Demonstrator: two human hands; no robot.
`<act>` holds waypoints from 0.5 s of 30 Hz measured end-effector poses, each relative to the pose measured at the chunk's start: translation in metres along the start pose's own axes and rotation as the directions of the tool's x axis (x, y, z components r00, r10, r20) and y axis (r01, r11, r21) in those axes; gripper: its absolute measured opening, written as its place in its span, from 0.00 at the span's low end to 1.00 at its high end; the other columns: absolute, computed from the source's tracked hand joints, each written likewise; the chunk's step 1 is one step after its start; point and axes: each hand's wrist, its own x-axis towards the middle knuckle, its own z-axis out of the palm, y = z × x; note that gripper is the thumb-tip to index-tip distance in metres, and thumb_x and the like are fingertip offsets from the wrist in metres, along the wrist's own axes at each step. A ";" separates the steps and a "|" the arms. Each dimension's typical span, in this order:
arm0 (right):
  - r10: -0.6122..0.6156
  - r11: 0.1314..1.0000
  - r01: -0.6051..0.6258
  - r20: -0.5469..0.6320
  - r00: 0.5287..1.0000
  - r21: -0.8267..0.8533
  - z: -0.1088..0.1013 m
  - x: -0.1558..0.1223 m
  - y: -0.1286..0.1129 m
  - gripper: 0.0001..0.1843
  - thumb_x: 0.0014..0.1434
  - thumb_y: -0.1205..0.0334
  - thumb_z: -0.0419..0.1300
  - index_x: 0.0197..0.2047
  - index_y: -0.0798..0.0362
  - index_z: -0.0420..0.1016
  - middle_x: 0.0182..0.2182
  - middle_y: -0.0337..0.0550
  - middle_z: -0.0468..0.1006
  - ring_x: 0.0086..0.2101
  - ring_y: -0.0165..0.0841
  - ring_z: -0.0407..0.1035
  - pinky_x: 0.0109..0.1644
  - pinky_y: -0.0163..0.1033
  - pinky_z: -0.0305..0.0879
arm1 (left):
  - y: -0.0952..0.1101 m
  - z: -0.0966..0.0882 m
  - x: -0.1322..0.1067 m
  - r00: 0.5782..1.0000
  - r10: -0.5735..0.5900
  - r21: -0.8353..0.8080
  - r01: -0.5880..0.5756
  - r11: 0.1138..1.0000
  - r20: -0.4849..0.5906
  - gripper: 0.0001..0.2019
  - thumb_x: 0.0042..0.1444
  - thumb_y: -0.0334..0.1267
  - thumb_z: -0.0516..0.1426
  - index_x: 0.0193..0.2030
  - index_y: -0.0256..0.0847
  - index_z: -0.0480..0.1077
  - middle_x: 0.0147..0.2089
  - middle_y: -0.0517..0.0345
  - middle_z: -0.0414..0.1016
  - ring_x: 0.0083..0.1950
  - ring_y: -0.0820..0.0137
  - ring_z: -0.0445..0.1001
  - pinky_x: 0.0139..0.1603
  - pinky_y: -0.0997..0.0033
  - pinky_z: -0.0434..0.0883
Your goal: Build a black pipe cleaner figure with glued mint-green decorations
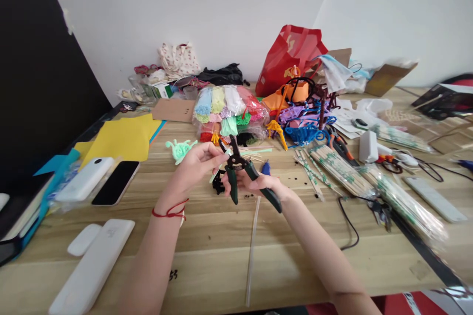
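My right hand (254,183) is wrapped around a pair of dark green-handled wire-stripper pliers (236,160), whose jaws point up and away from me. The handles stand apart. My left hand (201,163) is closed in a pinch beside the jaws, with a small pale piece at its fingertips that I cannot make out clearly. Under the hands lies a black object (219,183), partly hidden. A long translucent stick (253,256) runs from below my right hand toward the table's front edge. A mint-green fuzzy pipe-cleaner coil (180,150) rests left of the pliers.
Bagged pipe cleaners (231,108) lie behind the hands. A red bag (290,56) stands at the back. Packs of wooden sticks (342,170), orange-handled pliers (340,143) and a cable (349,226) are to the right. A phone (116,183) and yellow sheets (120,140) lie left.
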 end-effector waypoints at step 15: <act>0.041 0.999 -0.041 0.017 0.999 -0.010 0.001 -0.006 -0.005 0.26 0.50 0.57 0.57 0.52 0.55 0.70 0.41 0.47 0.73 0.46 0.42 0.65 0.58 0.53 0.53 | 0.010 -0.005 -0.004 1.000 0.011 0.057 -0.012 0.998 0.014 0.10 0.51 0.41 0.63 0.38 0.40 0.72 0.40 0.56 0.75 0.44 0.69 0.71 0.46 0.72 0.67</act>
